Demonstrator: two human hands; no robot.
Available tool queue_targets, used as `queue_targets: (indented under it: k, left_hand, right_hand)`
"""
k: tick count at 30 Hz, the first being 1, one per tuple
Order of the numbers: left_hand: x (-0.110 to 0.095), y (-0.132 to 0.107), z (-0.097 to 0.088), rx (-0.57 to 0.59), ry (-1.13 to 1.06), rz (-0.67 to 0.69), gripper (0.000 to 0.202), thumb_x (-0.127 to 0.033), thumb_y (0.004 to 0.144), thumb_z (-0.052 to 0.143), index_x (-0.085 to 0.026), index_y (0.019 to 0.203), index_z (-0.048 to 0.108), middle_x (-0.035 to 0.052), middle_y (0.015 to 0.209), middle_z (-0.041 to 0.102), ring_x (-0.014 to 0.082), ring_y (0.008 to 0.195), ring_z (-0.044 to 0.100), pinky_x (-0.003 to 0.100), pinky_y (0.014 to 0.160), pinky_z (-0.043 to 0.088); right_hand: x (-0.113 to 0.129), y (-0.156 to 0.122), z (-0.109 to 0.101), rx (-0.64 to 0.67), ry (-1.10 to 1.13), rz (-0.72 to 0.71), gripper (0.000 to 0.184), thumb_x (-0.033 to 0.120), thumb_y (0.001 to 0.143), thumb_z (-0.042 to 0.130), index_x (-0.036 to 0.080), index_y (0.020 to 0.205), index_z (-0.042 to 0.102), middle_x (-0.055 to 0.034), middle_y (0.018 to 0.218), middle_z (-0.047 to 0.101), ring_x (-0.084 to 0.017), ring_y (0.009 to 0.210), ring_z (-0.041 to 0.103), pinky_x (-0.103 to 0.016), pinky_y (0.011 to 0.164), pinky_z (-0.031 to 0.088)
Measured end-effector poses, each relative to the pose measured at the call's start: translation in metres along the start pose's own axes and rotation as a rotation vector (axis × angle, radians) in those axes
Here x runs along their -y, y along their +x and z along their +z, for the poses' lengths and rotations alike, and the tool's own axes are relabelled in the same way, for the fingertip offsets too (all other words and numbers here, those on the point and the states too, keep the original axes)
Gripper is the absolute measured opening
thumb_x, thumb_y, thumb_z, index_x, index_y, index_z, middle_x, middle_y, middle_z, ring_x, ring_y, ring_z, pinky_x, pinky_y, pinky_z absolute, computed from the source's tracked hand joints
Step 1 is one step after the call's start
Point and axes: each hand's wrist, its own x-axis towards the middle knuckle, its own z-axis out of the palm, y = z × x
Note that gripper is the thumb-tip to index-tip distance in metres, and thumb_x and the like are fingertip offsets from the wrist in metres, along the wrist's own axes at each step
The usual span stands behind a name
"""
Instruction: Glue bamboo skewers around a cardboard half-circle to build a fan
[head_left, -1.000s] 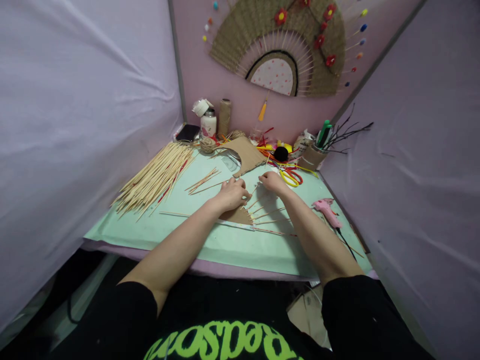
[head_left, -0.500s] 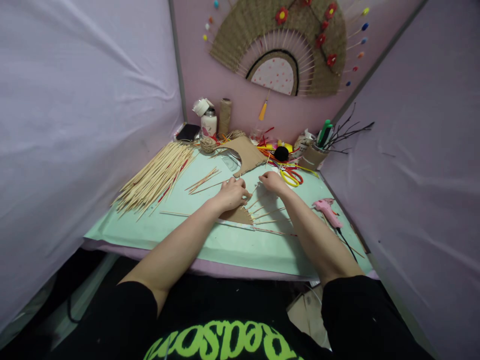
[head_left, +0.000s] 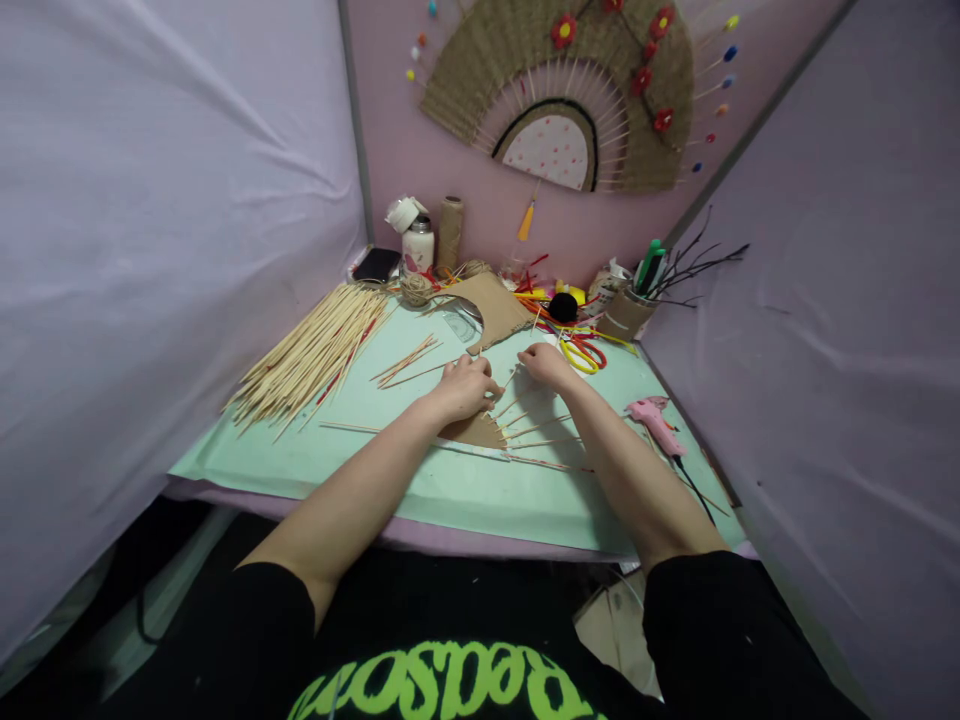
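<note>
A brown cardboard half-disc (head_left: pixel 472 431) lies on the pale green table, with several thin bamboo skewers (head_left: pixel 538 443) fanning out from its curved edge to the right. My left hand (head_left: pixel 466 388) rests over the upper part of the cardboard, fingers bent, its fingertips against the inner end of one slanted skewer (head_left: pixel 511 378). Around that skewer's outer end, my right hand (head_left: pixel 546 363) is closed in a pinch. Part of the cardboard is hidden under the left hand. A long white strip (head_left: pixel 472 452) runs along the half-disc's straight edge.
To the left lies a big pile of skewers (head_left: pixel 307 360), with a few loose ones (head_left: pixel 405 362) nearer. Behind my hands are cut cardboard (head_left: pixel 499 305) and scissors (head_left: pixel 581 355). A pink glue gun (head_left: pixel 656 422) lies right. A decorated fan (head_left: pixel 555 100) hangs on the back wall.
</note>
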Motion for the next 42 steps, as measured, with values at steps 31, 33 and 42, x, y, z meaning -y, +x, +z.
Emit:
queue_targets:
  k: [31, 33, 42]
  left_hand:
    - [-0.0009, -0.0002, -0.0008, 0.016, 0.0, -0.003, 0.028, -0.037, 0.086, 0.067, -0.039, 0.114, 0.073, 0.0058, 0.127, 0.054, 0.0303, 0.118, 0.041, 0.044, 0.095, 0.034]
    - [-0.0005, 0.0, -0.0007, 0.02, -0.004, -0.004, 0.028, -0.036, 0.086, 0.067, -0.039, 0.113, 0.073, 0.0058, 0.127, 0.054, 0.0302, 0.118, 0.041, 0.044, 0.095, 0.034]
    - [0.0003, 0.0008, 0.0005, 0.015, -0.006, -0.002, 0.027, -0.037, 0.086, 0.067, -0.04, 0.112, 0.073, 0.0054, 0.126, 0.054, 0.0299, 0.117, 0.042, 0.044, 0.094, 0.034]
  right_hand:
    - [-0.0001, -0.0005, -0.0004, 0.013, -0.005, 0.007, 0.032, 0.031, 0.095, 0.047, 0.015, 0.103, 0.074, -0.0123, 0.11, 0.073, -0.021, 0.098, 0.065, -0.026, 0.079, 0.043]
    - [-0.0001, -0.0003, -0.0002, 0.013, -0.004, 0.009, 0.032, 0.031, 0.095, 0.047, 0.016, 0.103, 0.074, -0.0123, 0.111, 0.073, -0.021, 0.099, 0.065, -0.026, 0.079, 0.043]
    - [-0.0002, -0.0001, -0.0001, 0.016, 0.001, 0.0, 0.033, 0.031, 0.095, 0.046, 0.015, 0.102, 0.074, -0.0131, 0.112, 0.073, -0.022, 0.1, 0.065, -0.027, 0.081, 0.043]
